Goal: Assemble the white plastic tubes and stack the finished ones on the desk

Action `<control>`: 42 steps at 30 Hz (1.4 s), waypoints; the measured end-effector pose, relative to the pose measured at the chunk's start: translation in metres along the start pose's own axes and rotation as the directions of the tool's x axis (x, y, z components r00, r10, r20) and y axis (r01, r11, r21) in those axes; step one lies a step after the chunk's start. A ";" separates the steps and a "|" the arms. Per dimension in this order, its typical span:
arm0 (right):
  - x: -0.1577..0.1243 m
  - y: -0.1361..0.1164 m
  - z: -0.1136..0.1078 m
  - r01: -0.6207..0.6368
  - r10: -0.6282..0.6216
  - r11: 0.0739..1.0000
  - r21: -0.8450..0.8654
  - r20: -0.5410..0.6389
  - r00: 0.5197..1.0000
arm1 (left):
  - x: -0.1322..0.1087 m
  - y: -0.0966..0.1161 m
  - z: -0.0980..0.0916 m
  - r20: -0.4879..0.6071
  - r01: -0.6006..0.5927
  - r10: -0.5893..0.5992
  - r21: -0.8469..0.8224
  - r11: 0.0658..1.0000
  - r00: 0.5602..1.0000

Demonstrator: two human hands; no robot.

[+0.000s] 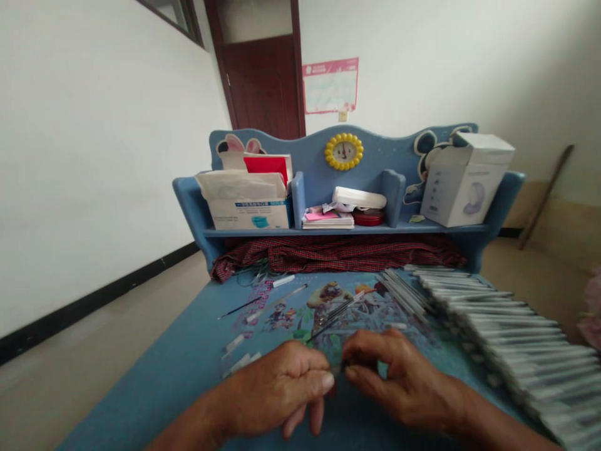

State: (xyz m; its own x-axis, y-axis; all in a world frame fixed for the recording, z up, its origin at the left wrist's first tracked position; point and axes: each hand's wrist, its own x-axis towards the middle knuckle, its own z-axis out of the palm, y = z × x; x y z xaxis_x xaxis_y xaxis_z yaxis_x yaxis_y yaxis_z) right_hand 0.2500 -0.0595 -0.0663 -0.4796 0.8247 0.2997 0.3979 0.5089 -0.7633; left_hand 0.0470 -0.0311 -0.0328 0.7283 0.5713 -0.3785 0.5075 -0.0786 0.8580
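"Where's the small pen part (345,366)?"
"Left of the pen row (507,332), between left hand (284,388) and right hand (401,379), both pinched closed on it."
"Any tip?"
"Light pressure, ends aligned, I'd say."

Two hands (284,385) (406,382), one clock (344,151), one poster (330,89)

Your left forearm (200,416) extends from the near left, your right forearm (488,416) from the near right. Your left grip (282,385) is pinched, thumb (319,381) against bent forefinger (310,359), lower fingers (316,414) hanging loosely. Your right grip (401,382) pinches too, knuckles arched, just beside the left.
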 end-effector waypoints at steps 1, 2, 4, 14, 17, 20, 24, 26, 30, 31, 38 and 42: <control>0.000 -0.001 -0.001 0.010 -0.009 0.999 -0.032 0.023 1.000 | 0.000 0.000 0.000 0.007 0.008 -0.008 0.007 1.000 1.000; 0.000 -0.001 -0.002 0.019 -0.017 0.999 -0.050 0.041 0.999 | 0.000 -0.001 -0.001 0.013 0.011 -0.011 0.012 1.000 1.000; -0.001 -0.002 -0.002 0.037 -0.033 0.996 -0.077 0.055 0.998 | 0.000 -0.002 -0.002 0.031 0.010 -0.011 0.021 1.000 0.999; -0.001 0.006 0.005 -0.049 0.050 0.999 -0.005 0.122 0.991 | 0.001 -0.001 -0.005 0.075 0.013 -0.022 0.121 0.993 0.997; 0.001 0.006 0.002 -0.041 0.034 0.997 0.066 0.096 0.995 | 0.000 0.001 -0.005 0.038 0.005 -0.011 0.142 0.990 0.999; 0.001 0.003 0.001 -0.019 0.014 0.996 0.082 0.058 0.998 | 0.000 0.001 -0.004 0.029 -0.006 0.002 0.132 0.991 1.000; 0.000 0.003 0.004 -0.025 0.025 1.000 0.011 0.031 0.999 | 0.002 -0.001 -0.002 0.065 -0.008 0.001 0.103 0.995 0.998; -0.001 0.005 0.005 -0.046 0.045 0.999 0.012 0.031 0.998 | 0.003 0.000 -0.002 0.070 -0.014 0.008 0.087 0.996 0.997; -0.001 0.007 0.004 -0.062 0.060 0.996 0.056 0.036 0.998 | 0.003 0.001 -0.002 0.034 -0.038 0.036 0.060 0.997 0.999; -0.001 0.006 0.004 -0.065 0.063 0.997 0.045 0.039 0.997 | 0.003 0.001 -0.002 0.028 -0.044 0.042 0.056 0.997 0.999; -0.001 0.010 0.009 -0.194 0.184 0.975 0.111 0.094 0.978 | 0.005 -0.004 -0.001 0.028 -0.050 0.049 0.060 0.997 0.998; -0.001 0.014 0.009 -0.178 0.174 0.977 0.121 0.043 0.984 | 0.005 -0.004 -0.001 -0.018 -0.045 0.046 0.081 0.996 0.999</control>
State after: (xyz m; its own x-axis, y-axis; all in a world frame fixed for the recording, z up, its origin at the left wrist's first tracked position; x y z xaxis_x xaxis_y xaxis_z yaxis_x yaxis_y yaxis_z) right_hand 0.2491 -0.0552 -0.0823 -0.4360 0.8894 0.1378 0.3790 0.3203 -0.8682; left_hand 0.0481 -0.0275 -0.0376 0.7426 0.5817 -0.3320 0.5102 -0.1703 0.8430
